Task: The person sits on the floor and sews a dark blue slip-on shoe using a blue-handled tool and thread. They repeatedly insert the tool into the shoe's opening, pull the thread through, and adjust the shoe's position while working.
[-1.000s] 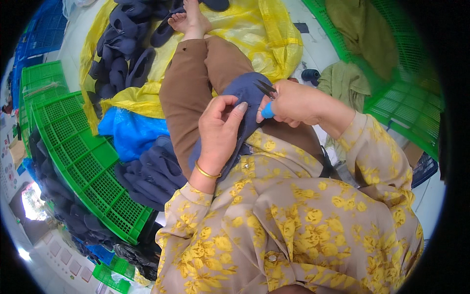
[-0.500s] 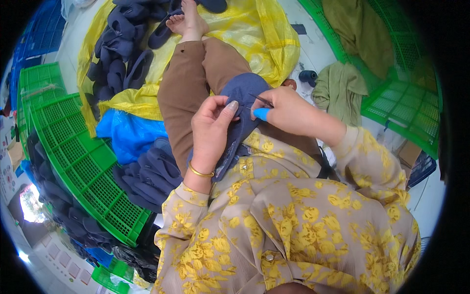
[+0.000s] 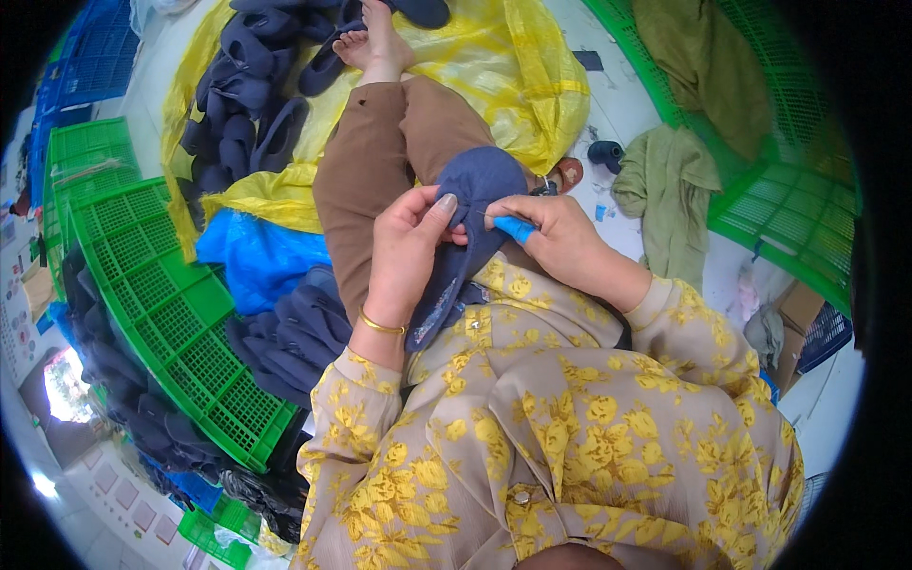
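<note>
A navy fabric slipper (image 3: pixel 486 176) rests across my lap, its rounded end pointing away from me and its patterned inner side partly showing. My left hand (image 3: pixel 410 239) grips its left edge, thumb pressed on top of the cloth and the other fingers partly underneath. At the slipper's right edge, my right hand (image 3: pixel 560 237) is closed in a pinch, with blue tape (image 3: pixel 514 228) around one digit. What its fingertips hold is too small to make out. A small dark tool (image 3: pixel 545 187) shows just beyond the right knuckles; whether the hand holds it is unclear.
Many navy slippers (image 3: pixel 275 133) lie on a yellow sheet (image 3: pixel 456 71) ahead; others are stacked (image 3: pixel 294 337) at my left. Green plastic crates (image 3: pixel 171 323) stand on both sides. A dark thread spool (image 3: pixel 605 154) and green cloth (image 3: pixel 670 185) lie to the right.
The dark pointed tool over the slipper beside my right hand no longer lies across it. My right fingers now pinch at the slipper's edge, and the left hand keeps its hold.
</note>
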Action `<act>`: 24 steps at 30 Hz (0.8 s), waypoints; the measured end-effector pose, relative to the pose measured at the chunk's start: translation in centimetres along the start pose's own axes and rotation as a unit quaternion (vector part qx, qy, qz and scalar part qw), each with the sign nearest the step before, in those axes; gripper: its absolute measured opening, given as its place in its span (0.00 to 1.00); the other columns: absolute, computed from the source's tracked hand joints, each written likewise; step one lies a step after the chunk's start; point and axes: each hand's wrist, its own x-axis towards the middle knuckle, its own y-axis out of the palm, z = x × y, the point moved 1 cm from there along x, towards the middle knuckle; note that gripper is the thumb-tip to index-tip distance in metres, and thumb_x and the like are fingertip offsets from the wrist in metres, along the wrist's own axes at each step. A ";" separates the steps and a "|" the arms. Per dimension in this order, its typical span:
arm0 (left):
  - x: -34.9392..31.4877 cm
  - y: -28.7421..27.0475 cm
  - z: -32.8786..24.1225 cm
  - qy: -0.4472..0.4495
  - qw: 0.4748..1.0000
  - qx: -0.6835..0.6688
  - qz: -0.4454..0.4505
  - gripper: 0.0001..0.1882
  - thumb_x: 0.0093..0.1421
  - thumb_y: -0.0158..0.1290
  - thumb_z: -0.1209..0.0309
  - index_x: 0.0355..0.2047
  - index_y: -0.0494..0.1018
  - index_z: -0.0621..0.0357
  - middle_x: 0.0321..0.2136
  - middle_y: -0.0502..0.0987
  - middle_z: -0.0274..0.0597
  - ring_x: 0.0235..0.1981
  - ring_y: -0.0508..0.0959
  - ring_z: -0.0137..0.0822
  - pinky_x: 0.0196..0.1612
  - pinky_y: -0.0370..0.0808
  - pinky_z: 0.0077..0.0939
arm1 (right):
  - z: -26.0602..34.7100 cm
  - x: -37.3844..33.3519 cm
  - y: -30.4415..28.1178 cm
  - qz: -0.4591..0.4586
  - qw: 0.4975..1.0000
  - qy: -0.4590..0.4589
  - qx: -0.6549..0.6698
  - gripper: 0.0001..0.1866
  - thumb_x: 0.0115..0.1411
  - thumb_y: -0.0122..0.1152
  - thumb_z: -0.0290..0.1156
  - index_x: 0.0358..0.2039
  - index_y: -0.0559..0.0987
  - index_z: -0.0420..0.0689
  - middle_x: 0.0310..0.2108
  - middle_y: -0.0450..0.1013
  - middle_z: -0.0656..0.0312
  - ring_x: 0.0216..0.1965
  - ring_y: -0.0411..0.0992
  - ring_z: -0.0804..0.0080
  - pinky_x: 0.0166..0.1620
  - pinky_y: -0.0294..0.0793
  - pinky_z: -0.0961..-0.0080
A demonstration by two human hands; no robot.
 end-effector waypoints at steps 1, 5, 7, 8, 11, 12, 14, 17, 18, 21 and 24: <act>0.1 -0.1 0.0 -0.006 1.000 -0.003 -0.001 0.10 0.66 0.53 0.71 0.42 0.76 0.65 0.28 0.78 0.33 0.25 0.77 0.22 0.33 0.77 0.17 | 0.1 0.0 0.0 0.002 1.000 -0.001 -0.008 0.09 0.61 0.56 0.26 0.41 0.81 0.43 0.36 0.80 0.54 0.38 0.78 0.57 0.41 0.75 0.69; 0.5 -0.1 -0.1 -0.027 1.000 -0.005 0.002 0.09 0.66 0.53 0.71 0.42 0.76 0.65 0.27 0.78 0.34 0.24 0.77 0.22 0.32 0.78 0.17 | -0.4 -0.1 0.2 -0.014 0.999 -0.017 -0.023 0.10 0.60 0.57 0.26 0.42 0.81 0.44 0.36 0.79 0.54 0.37 0.78 0.56 0.40 0.76 0.68; 0.5 -0.1 -0.1 -0.034 0.999 -0.008 0.005 0.09 0.66 0.53 0.71 0.41 0.76 0.65 0.27 0.79 0.35 0.24 0.78 0.23 0.32 0.78 0.17 | -0.7 0.0 0.4 -0.022 0.999 -0.021 -0.019 0.11 0.60 0.57 0.26 0.42 0.81 0.45 0.36 0.79 0.53 0.37 0.78 0.56 0.39 0.76 0.68; 0.6 -0.1 -0.1 -0.036 0.999 -0.014 0.005 0.09 0.66 0.53 0.71 0.41 0.76 0.65 0.27 0.79 0.35 0.25 0.78 0.23 0.32 0.79 0.18 | -0.7 0.0 0.5 -0.027 0.999 -0.023 -0.019 0.12 0.59 0.57 0.25 0.42 0.82 0.46 0.36 0.79 0.53 0.36 0.78 0.55 0.39 0.76 0.68; 0.8 -0.2 0.2 -0.047 0.998 -0.027 0.010 0.08 0.66 0.52 0.72 0.40 0.75 0.64 0.27 0.79 0.35 0.25 0.78 0.23 0.32 0.79 0.19 | -0.5 0.1 1.0 -0.048 0.998 -0.027 -0.017 0.14 0.56 0.56 0.23 0.43 0.82 0.47 0.35 0.79 0.52 0.35 0.78 0.54 0.38 0.76 0.67; 0.9 -0.3 0.3 -0.052 0.998 -0.031 0.012 0.07 0.66 0.52 0.72 0.39 0.75 0.64 0.27 0.79 0.35 0.25 0.78 0.24 0.32 0.79 0.19 | -0.4 0.1 1.1 -0.057 0.998 -0.028 -0.015 0.14 0.56 0.56 0.22 0.42 0.82 0.47 0.34 0.79 0.52 0.34 0.78 0.53 0.38 0.76 0.67; 0.8 0.0 0.0 -0.058 0.997 -0.038 0.014 0.07 0.66 0.52 0.72 0.39 0.75 0.64 0.27 0.79 0.35 0.25 0.78 0.24 0.33 0.79 0.19 | -0.3 0.1 1.2 -0.067 0.997 -0.030 -0.019 0.15 0.54 0.56 0.21 0.42 0.81 0.46 0.33 0.78 0.51 0.34 0.78 0.52 0.38 0.76 0.65; 0.8 -0.1 0.0 -0.063 0.997 -0.042 0.023 0.07 0.67 0.51 0.72 0.39 0.75 0.64 0.28 0.79 0.36 0.26 0.79 0.24 0.33 0.80 0.20 | -0.2 0.2 1.1 -0.057 0.997 -0.012 -0.044 0.15 0.52 0.55 0.19 0.41 0.80 0.45 0.31 0.78 0.49 0.34 0.77 0.50 0.38 0.75 0.61; 0.9 -0.2 0.1 -0.065 0.997 -0.042 0.027 0.07 0.67 0.51 0.72 0.39 0.75 0.64 0.28 0.79 0.36 0.26 0.79 0.24 0.33 0.80 0.20 | 0.1 0.1 1.0 -0.043 0.997 0.006 -0.058 0.15 0.52 0.55 0.19 0.41 0.78 0.45 0.30 0.77 0.49 0.34 0.77 0.49 0.37 0.75 0.59; 1.0 -0.2 -0.2 -0.075 0.996 -0.037 0.039 0.08 0.67 0.50 0.72 0.40 0.75 0.64 0.28 0.79 0.36 0.26 0.79 0.25 0.34 0.80 0.20 | 0.1 0.0 0.9 -0.041 0.996 0.039 -0.075 0.17 0.50 0.56 0.18 0.41 0.73 0.45 0.29 0.76 0.48 0.35 0.76 0.47 0.37 0.74 0.55; 1.0 -0.4 -0.4 -0.089 0.994 -0.047 0.048 0.08 0.68 0.50 0.72 0.41 0.75 0.64 0.29 0.79 0.35 0.26 0.79 0.25 0.34 0.80 0.20 | 0.7 0.0 0.6 -0.030 0.995 0.033 -0.090 0.18 0.49 0.57 0.17 0.42 0.69 0.45 0.30 0.76 0.48 0.35 0.76 0.46 0.37 0.73 0.54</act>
